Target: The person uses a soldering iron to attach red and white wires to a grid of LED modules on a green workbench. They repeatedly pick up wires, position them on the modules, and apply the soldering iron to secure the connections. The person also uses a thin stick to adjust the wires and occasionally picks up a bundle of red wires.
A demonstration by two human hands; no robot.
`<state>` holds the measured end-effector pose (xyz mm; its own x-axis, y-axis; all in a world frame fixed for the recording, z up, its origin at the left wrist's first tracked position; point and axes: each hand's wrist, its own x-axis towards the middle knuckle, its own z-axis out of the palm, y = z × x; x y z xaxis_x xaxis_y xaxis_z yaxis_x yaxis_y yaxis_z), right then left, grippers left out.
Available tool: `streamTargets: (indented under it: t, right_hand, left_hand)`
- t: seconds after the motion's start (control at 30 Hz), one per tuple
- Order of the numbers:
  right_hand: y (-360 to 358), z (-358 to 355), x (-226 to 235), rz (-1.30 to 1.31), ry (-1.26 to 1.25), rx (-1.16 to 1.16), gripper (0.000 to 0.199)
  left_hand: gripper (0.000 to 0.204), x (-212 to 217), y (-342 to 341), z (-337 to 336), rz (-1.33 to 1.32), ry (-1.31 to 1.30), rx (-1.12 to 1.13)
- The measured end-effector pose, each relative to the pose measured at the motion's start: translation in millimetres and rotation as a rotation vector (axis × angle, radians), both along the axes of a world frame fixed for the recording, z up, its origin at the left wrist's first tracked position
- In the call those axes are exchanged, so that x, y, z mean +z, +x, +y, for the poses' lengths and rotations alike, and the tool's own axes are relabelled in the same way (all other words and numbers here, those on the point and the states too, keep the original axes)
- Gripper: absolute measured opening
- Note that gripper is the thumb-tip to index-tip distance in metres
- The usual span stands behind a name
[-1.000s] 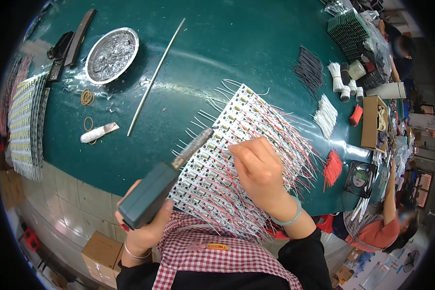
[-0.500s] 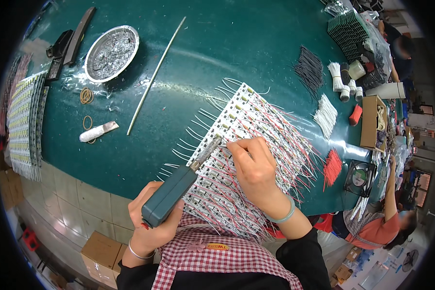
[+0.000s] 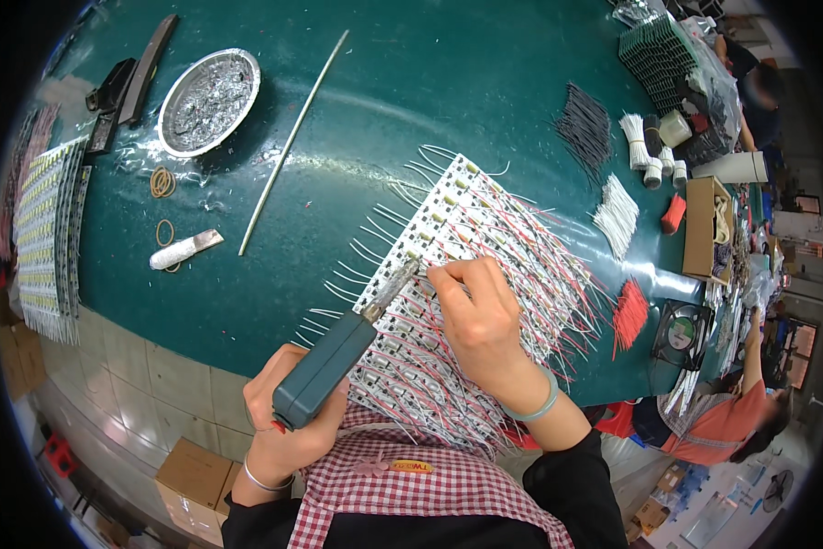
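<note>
Left hand (image 3: 288, 430) grips the soldering iron (image 3: 338, 352) — right hand (image 3: 480, 320) pinches a wire at the white board (image 3: 457, 302).

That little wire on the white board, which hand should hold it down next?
Probably the right hand: its fingertips are already pinched at the wires on the white board, beside the tool's tip. The left hand is busy gripping the teal soldering tool.
</note>
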<state>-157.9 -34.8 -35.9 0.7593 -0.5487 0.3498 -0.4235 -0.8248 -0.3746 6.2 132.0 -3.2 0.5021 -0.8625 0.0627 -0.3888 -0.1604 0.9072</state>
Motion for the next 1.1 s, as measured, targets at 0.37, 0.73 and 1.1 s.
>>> streamTargets:
  t: [0.37, 0.73, 1.1]
  right_hand:
    - [0.9, 0.4, 0.1, -0.005, 0.0, 0.003, 0.028]
    - [1.8, 1.6, 1.1, -0.007, 0.011, -0.014, 0.029]
    - [2.2, 3.0, -1.2, 0.009, -0.011, -0.02, 0.033]
  left_hand:
    - [0.018, -6.0, -0.5, 10.2, 0.094, -0.015, 0.072]
    - [0.018, -1.9, -0.6, 5.5, 0.04, -0.011, 0.033]
    - [0.016, -4.6, -1.9, 2.3, 0.04, -0.006, 0.023]
